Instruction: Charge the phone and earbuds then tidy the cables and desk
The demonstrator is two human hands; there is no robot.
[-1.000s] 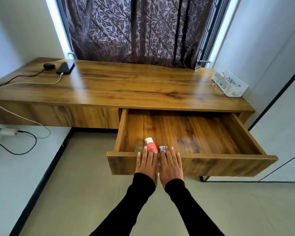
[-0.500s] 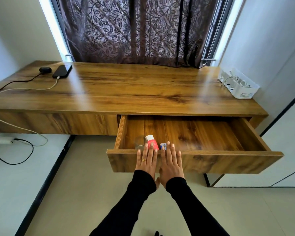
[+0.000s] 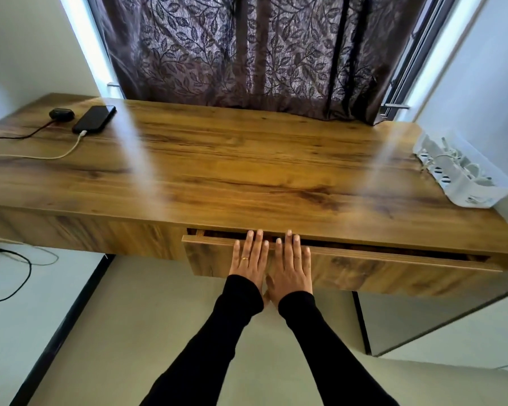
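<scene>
Drawer [image 3: 335, 266] sits under the tabletop [image 3: 247, 171], nearly shut w/ only a slit showing. Our left hand [image 3: 248, 257] and right hand [image 3: 289, 263] lie flat on its front, fingers [image 3: 258, 238] straight, gripping nothing. We judge it stiff and fairly heavy, so palms mid-front suit. Phone [image 3: 94, 119] and earbuds case [image 3: 61, 114] lie cabled at far left.

Glossy wood desk [image 3: 247, 171] — plastic basket [image 3: 464, 183]
</scene>
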